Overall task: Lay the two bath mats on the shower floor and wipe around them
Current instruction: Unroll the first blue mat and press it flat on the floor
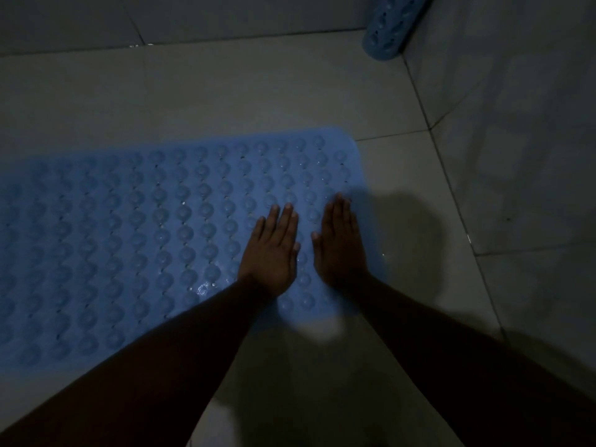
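While both hands, left hand [272, 250] and right hand [338, 243], press flat-palmed near the blue mat's [129, 237] right edge, bare floor [225, 91] surrounds it.

The flat blue bath mat [145, 240] looks like soft rubbery plastic, studded with rows of glossy domed bumps and small holes, wet glints near its front. The rolled mat [392, 25] shares that texture. The floor tiles [225, 98] are smooth, faintly sheened ceramic.

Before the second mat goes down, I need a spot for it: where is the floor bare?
Bare tile runs between the flat blue mat and the back wall, and along the right-hand wall. Both the left hand and right hand press the mat's right end. The rolled mat fills the far corner.
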